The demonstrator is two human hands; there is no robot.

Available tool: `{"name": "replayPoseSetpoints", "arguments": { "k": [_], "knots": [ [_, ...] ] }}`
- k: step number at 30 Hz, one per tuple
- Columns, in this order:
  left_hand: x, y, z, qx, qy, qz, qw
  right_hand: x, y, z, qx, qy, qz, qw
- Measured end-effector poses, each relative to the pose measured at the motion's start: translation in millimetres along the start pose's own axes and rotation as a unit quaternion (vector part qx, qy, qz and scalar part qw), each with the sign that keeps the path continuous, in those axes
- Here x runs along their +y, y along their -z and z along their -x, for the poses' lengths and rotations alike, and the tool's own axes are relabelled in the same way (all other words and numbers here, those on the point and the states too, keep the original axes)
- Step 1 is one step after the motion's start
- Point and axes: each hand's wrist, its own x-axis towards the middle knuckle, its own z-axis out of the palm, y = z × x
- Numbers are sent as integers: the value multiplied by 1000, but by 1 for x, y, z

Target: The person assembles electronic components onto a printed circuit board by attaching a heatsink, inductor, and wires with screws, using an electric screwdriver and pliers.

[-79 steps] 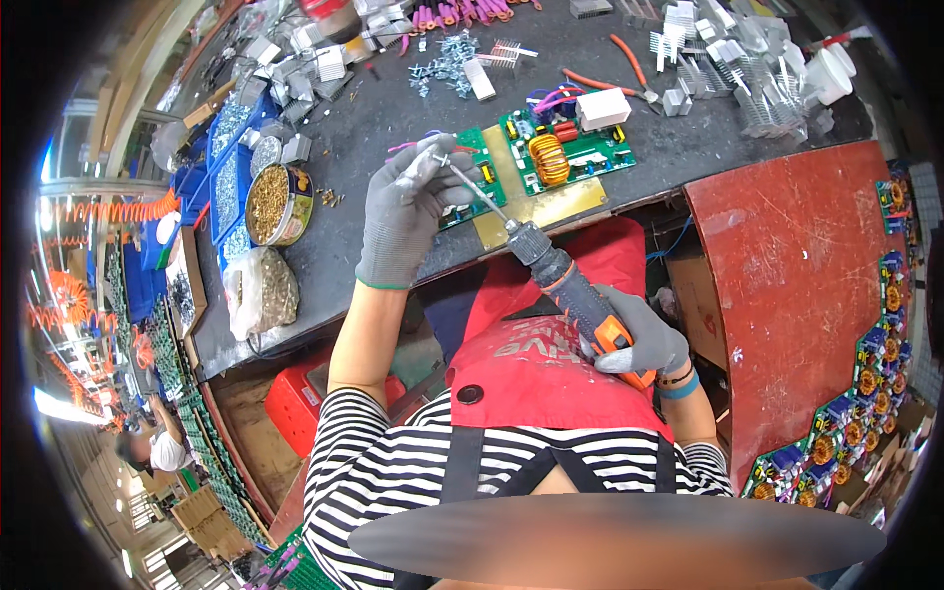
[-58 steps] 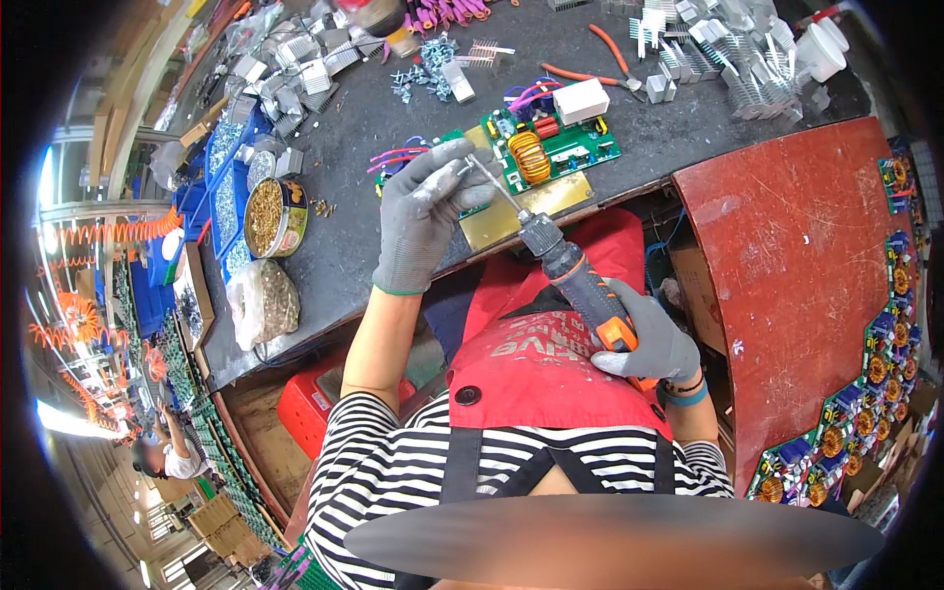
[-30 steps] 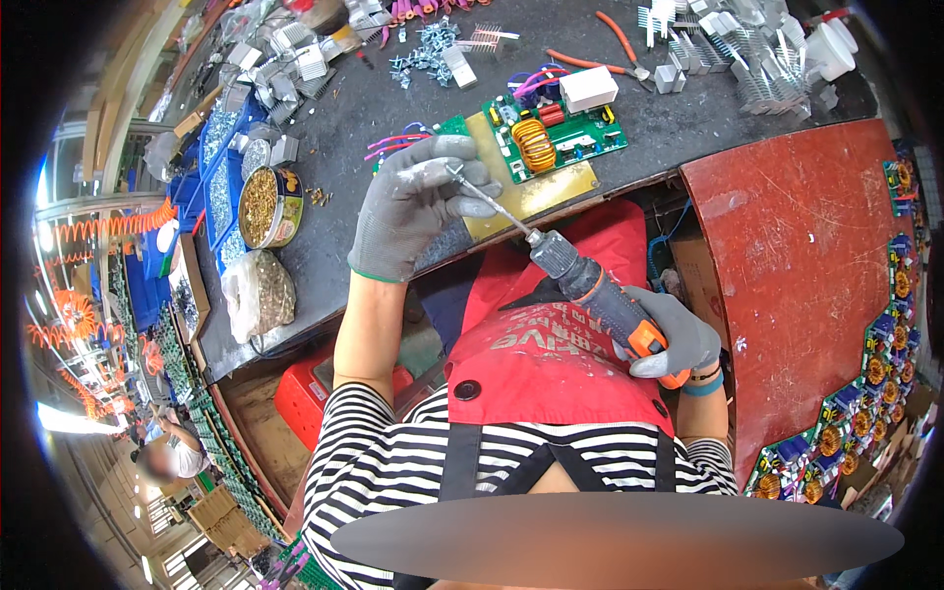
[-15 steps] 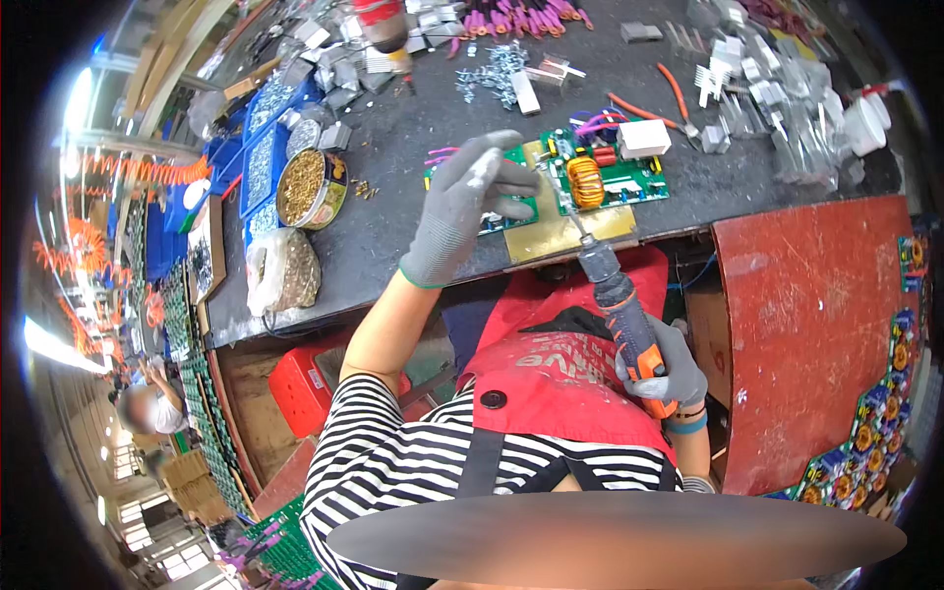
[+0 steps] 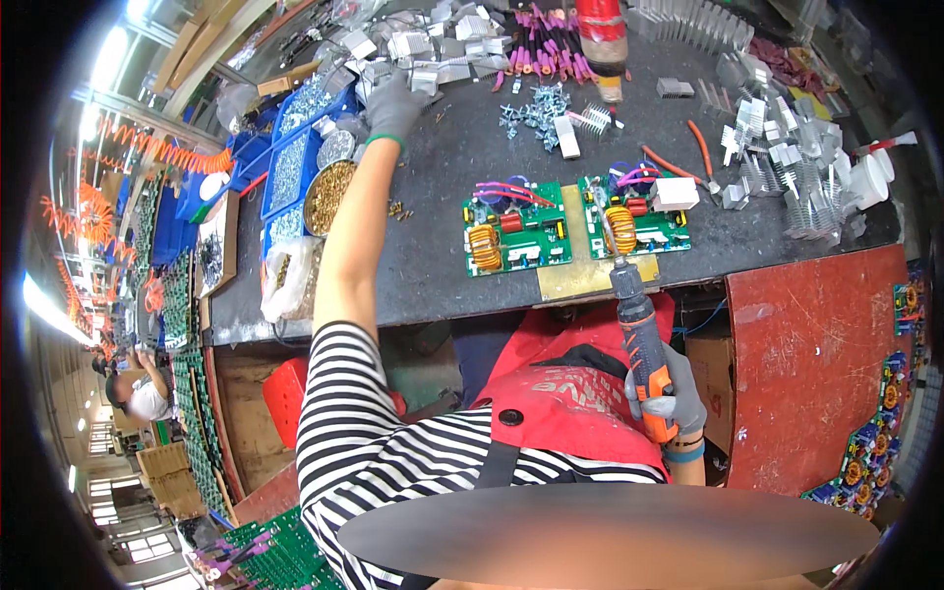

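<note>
My right hand (image 5: 677,398), in a grey glove, grips a black and orange power screwdriver (image 5: 644,339). Its bit points at the lower left edge of a green circuit board (image 5: 644,231) carrying a copper coil, red parts and a white block. A second green circuit board (image 5: 544,241) lies to its left, with a brass-coloured plate (image 5: 585,280) between and below them. My left hand (image 5: 395,110), also gloved, is stretched far out to the pile of silver heat sinks (image 5: 452,47). Its fingers look apart at the pile's near edge; whether they touch one is unclear.
Blue bins (image 5: 288,162) of small screws and a tub of brass-coloured screws (image 5: 329,197) stand at left. Loose screws (image 5: 536,116), orange-handled pliers (image 5: 700,152) and more heat sinks (image 5: 772,147) lie farther right. A red tool (image 5: 602,44) hangs over the back.
My left hand has left the left circuit board, moving away and leftward to the heat sinks, uncovering the board. The screwdriver stays by the right board. The whole view has shifted.
</note>
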Motion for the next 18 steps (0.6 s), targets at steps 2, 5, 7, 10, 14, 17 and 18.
{"name": "replayPoseSetpoints", "arguments": {
  "k": [2, 5, 7, 10, 14, 17, 18],
  "knots": [
    [19, -24, -20, -10, 57, -75, 995, -1, -6, -1, 10, -4, -3, 1000],
    [27, -48, -27, -13, 64, -89, 994, 0, -10, 7, 34, 5, 28, 999],
    [-6, -80, -30, 105, 45, -95, 989, -3, -14, 15, 35, 11, 42, 998],
    [17, -50, -9, 123, 73, 29, 989, -1, -11, 21, 54, 22, -8, 998],
    [-1, -13, 12, 149, 178, 128, 964, 0, -4, 20, 52, 18, -5, 998],
    [-15, 27, 47, 159, 127, 150, 968, -4, -2, 13, 33, 1, 13, 999],
    [-13, 40, 63, 173, 83, 229, 954, -4, -2, 12, 29, -4, 13, 999]
  ]
}}
